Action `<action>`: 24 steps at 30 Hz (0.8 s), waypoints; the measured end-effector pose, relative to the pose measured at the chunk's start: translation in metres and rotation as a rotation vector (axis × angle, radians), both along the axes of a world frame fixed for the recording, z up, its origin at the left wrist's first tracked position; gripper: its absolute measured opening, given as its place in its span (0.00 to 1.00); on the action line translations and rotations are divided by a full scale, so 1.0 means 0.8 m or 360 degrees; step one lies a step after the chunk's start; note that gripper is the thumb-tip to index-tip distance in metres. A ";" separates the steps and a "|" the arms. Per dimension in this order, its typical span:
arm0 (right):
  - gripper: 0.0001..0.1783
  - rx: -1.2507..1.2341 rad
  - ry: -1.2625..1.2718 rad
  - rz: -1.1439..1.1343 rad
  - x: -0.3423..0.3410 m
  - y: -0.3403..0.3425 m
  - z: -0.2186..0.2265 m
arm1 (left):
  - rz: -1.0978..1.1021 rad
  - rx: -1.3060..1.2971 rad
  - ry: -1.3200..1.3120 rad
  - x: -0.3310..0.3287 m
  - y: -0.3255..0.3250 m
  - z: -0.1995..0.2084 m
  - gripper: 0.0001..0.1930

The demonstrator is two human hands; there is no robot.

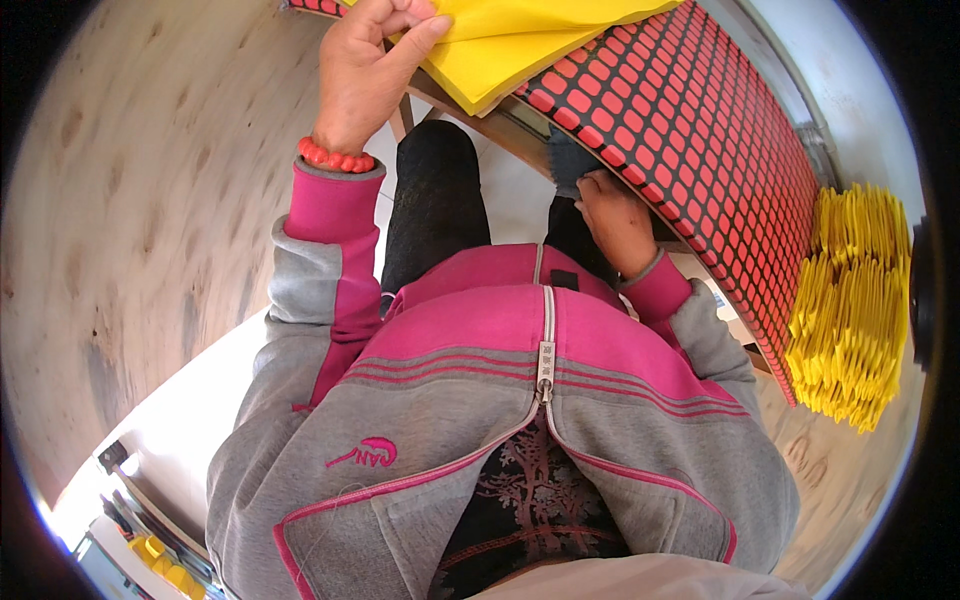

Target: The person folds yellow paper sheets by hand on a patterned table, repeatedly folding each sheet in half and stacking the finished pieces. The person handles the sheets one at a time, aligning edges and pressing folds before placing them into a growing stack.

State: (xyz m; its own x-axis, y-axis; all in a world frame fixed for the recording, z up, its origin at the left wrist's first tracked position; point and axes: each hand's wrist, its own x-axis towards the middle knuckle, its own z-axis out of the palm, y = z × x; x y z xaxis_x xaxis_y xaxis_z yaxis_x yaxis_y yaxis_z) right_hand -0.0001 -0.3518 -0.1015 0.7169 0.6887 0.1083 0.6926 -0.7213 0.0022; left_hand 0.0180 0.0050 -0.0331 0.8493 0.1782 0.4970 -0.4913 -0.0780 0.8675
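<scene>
My left hand, with a red bead bracelet at the wrist, pinches the near edge of yellow sheets between thumb and fingers. They look like thin cloth or paper, layered and overhanging the table's near edge; their far part is cut off by the picture. My right hand is below the table edge by my right thigh. Its fingers are closed on a dark blue-grey cloth that hangs under the table top. Part of that cloth is hidden by the edge.
The table wears a red and black patterned cover and slants down along my right. At its right end stand stacked folded yellow pieces, beside a pale wall. A wooden-looking surface fills the left. My knees are under the table edge.
</scene>
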 end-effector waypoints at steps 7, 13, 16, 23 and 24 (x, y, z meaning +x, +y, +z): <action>0.05 -0.0053 -0.0344 -0.0013 0.026 -0.021 -0.045 | -0.0002 0.0012 -0.0005 0.000 0.005 0.002 0.05; 0.08 -0.0029 -0.0505 -0.0074 0.031 -0.019 -0.042 | -0.0022 0.0165 0.0037 -0.013 -0.004 0.016 0.05; 0.05 0.0001 -0.0471 -0.0074 0.031 -0.019 -0.040 | -0.0030 0.0248 -0.0058 -0.015 -0.008 0.019 0.04; 0.14 -0.0072 -0.0202 -0.0138 0.027 -0.020 -0.039 | -0.0097 0.0387 -0.0099 -0.019 -0.001 0.019 0.05; 0.15 -0.0077 -0.0177 -0.0149 0.025 -0.019 -0.037 | -0.0101 0.0388 -0.0115 -0.019 -0.001 0.020 0.06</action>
